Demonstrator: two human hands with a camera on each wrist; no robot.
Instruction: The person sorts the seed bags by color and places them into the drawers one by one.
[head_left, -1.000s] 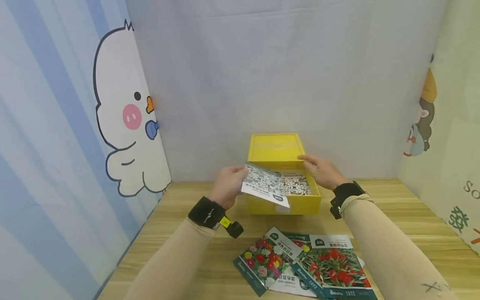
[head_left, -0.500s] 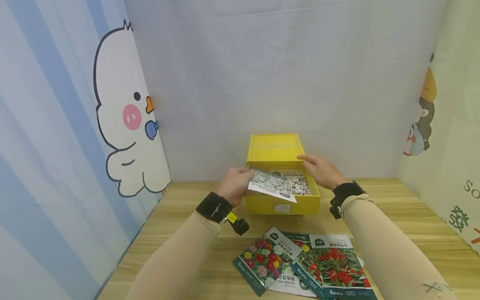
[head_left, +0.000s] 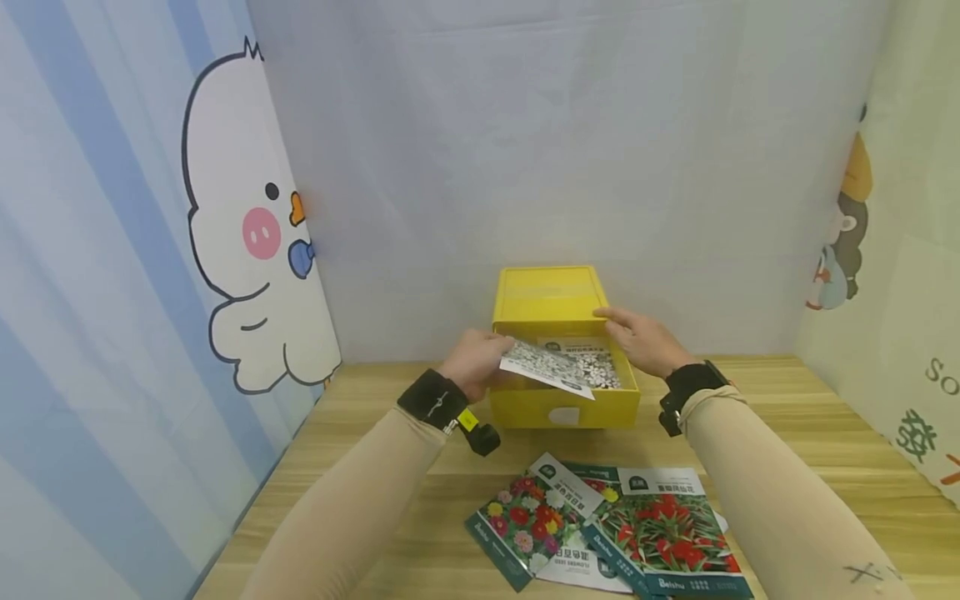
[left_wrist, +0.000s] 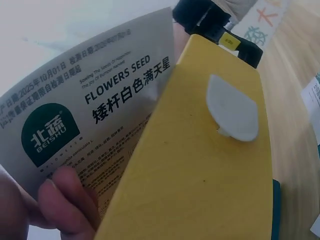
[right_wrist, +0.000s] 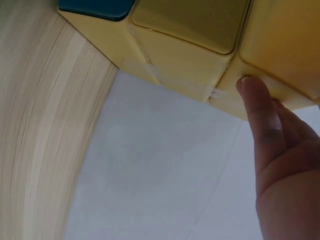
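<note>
My left hand (head_left: 474, 364) pinches a seed packet (head_left: 546, 365) with a picture of small white flowers, fingers at its left end. The packet is tilted over the pulled-out drawer of a yellow box (head_left: 551, 292). In the left wrist view, the packet (left_wrist: 120, 90) shows printed text behind the yellow drawer front (left_wrist: 200, 165) with its pale half-round pull. A second white-flower packet (head_left: 600, 371) lies in the drawer. My right hand (head_left: 647, 342) rests at the box's right top corner; the right wrist view shows an extended finger (right_wrist: 262, 110) touching the yellow surface.
Several flower seed packets overlap on the wooden table (head_left: 360, 500) in front of the box, including one with mixed blooms (head_left: 534, 521) and one with red flowers (head_left: 671, 533). A grey-white cloth (head_left: 555, 150) hangs behind. Printed curtains stand left and right.
The left hand has moved a little right with the white-flower packet, which has tipped flatter and lower over the drawer. My right hand stays at the box corner.
</note>
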